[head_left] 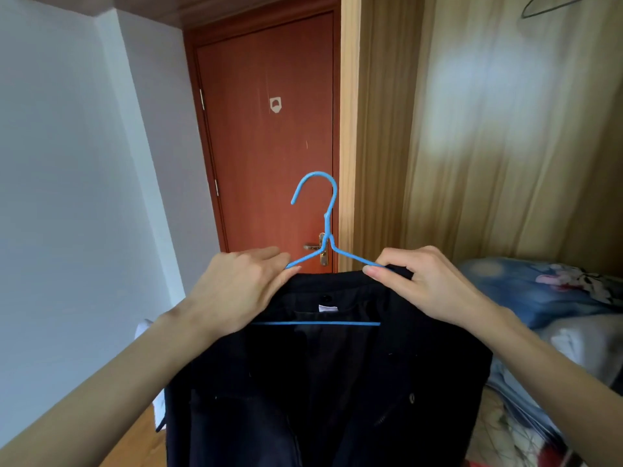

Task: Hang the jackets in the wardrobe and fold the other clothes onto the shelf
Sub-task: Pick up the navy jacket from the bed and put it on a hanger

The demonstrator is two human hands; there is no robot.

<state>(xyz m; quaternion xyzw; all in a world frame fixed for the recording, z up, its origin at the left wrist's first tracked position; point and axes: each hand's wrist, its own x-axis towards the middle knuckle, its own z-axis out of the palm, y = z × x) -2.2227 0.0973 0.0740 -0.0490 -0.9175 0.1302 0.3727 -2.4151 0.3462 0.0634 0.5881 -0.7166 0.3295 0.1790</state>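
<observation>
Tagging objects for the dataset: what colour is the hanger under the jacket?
Light blue hanger, carrying a black jacket; clearest in the head view.

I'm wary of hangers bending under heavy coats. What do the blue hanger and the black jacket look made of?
Blue hanger: thin wire, probably metal under a smooth blue coating, twisted at the neck. Black jacket: matte, dense woven cloth with a slightly shinier lining inside.

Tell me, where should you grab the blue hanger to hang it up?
Probably the bare neck of the blue hanger, just under its hook, reached from above. The black jacket covers the shoulders, where the left hand and right hand pinch.
</observation>
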